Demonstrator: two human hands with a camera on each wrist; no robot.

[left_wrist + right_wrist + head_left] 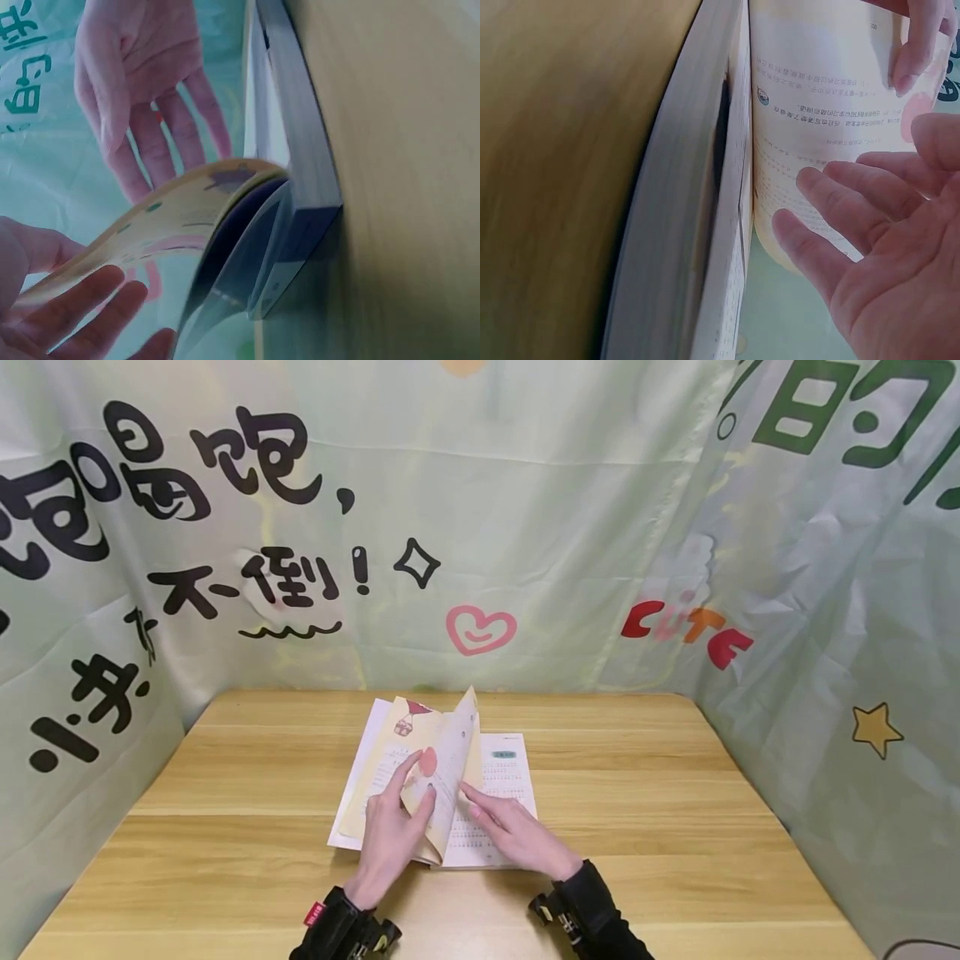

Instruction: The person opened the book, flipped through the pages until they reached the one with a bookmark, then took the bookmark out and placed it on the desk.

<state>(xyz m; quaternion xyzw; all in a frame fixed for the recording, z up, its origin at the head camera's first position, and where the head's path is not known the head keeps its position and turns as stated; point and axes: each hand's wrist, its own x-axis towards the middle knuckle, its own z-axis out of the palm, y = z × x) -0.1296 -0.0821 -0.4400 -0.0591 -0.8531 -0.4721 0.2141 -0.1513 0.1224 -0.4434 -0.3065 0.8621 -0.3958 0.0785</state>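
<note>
An open book lies flat at the middle of the wooden table. One yellowish leaf stands lifted over the spine and curves to the left. My left hand pinches this leaf, fingers along its left face and thumb at its near edge. From the left wrist the leaf arches over the left hand's fingers. My right hand lies flat on the right page, index tip at the foot of the leaf. From the right wrist its spread fingers hover by the printed leaf.
A pale green cloth backdrop with black characters, a pink heart and red letters closes off the table at the back and both sides. Bare wood lies left and right of the book. Black cuffs with wrist gear sit near the front edge.
</note>
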